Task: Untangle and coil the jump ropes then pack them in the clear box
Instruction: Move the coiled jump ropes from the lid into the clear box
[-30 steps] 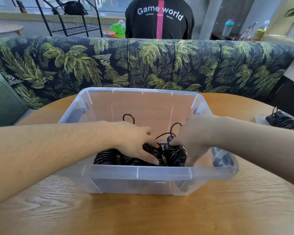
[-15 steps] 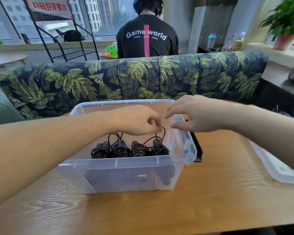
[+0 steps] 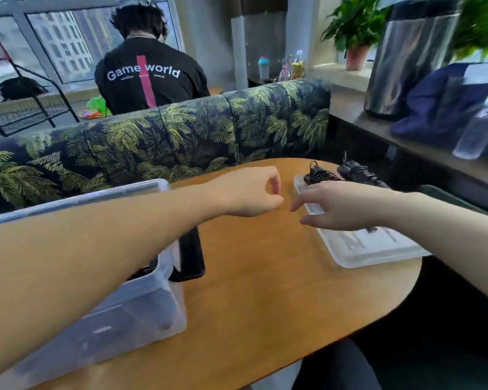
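Note:
The clear box (image 3: 141, 299) stands at the left of the wooden table (image 3: 265, 291), mostly behind my left forearm; a bit of coiled black rope (image 3: 145, 273) shows inside it. Two coiled black jump ropes (image 3: 318, 173) (image 3: 358, 171) lie at the table's far right, by the far end of the clear lid (image 3: 361, 249). My left hand (image 3: 251, 192) hovers over the table's middle, fingers loosely curled, holding nothing. My right hand (image 3: 338, 205) is above the lid, fingers spread and empty, just short of the two ropes.
A black flat object (image 3: 190, 254) lies beside the box. A palm-print sofa back (image 3: 158, 136) borders the table's far side, with a person in a black shirt (image 3: 149, 77) behind it. A ledge at right holds a metal bin (image 3: 406, 57), a blue bag (image 3: 445, 108), a bottle (image 3: 479, 128).
Both hands have come out of the box and swung right, over the table and the lid. The view has turned right, bringing two more coiled ropes into sight.

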`<action>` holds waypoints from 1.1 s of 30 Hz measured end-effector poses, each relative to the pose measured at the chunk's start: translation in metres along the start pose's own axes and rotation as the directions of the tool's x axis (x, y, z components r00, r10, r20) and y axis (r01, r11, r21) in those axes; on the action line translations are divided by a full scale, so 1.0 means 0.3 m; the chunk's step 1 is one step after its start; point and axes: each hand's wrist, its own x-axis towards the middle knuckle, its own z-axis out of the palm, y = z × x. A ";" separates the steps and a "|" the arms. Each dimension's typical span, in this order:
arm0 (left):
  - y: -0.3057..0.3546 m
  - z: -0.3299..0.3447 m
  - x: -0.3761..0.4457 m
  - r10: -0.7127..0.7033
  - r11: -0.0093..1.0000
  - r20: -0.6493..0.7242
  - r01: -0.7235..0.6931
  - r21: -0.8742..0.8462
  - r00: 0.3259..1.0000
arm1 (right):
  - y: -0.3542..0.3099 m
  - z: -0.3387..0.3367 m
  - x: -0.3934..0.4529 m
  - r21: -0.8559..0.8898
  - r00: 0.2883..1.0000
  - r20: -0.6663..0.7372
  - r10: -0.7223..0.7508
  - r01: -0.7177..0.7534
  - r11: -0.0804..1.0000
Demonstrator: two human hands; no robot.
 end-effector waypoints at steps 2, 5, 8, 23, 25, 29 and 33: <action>0.065 0.048 0.092 0.012 1.000 0.047 -0.012 0.008 0.999 | 0.107 0.029 -0.023 0.060 0.997 -0.029 0.066 -0.065 0.996; 0.141 0.111 0.226 -0.003 0.997 0.083 0.009 -0.074 0.997 | 0.270 0.078 -0.043 0.158 0.979 -0.097 0.180 -0.163 0.974; 0.194 0.182 0.350 -0.070 0.963 0.128 0.100 -0.249 0.989 | 0.425 0.134 -0.051 0.245 0.942 -0.179 0.282 -0.235 0.941; 0.224 0.430 0.834 -0.417 0.785 0.219 0.471 -0.403 0.882 | 0.766 0.225 0.192 0.412 0.824 -0.154 0.545 -0.448 0.794; 0.244 0.428 0.852 -0.428 0.709 0.280 0.511 -0.486 0.859 | 0.769 0.231 0.214 0.365 0.819 -0.182 0.544 -0.457 0.811; 0.251 0.440 0.874 -0.404 0.586 0.346 0.530 -0.613 0.847 | 0.777 0.231 0.230 0.287 0.808 -0.172 0.564 -0.506 0.813; 0.225 0.413 0.853 -0.335 0.552 0.357 0.488 -0.676 0.872 | 0.776 0.195 0.226 0.372 0.785 -0.052 0.617 -0.559 0.741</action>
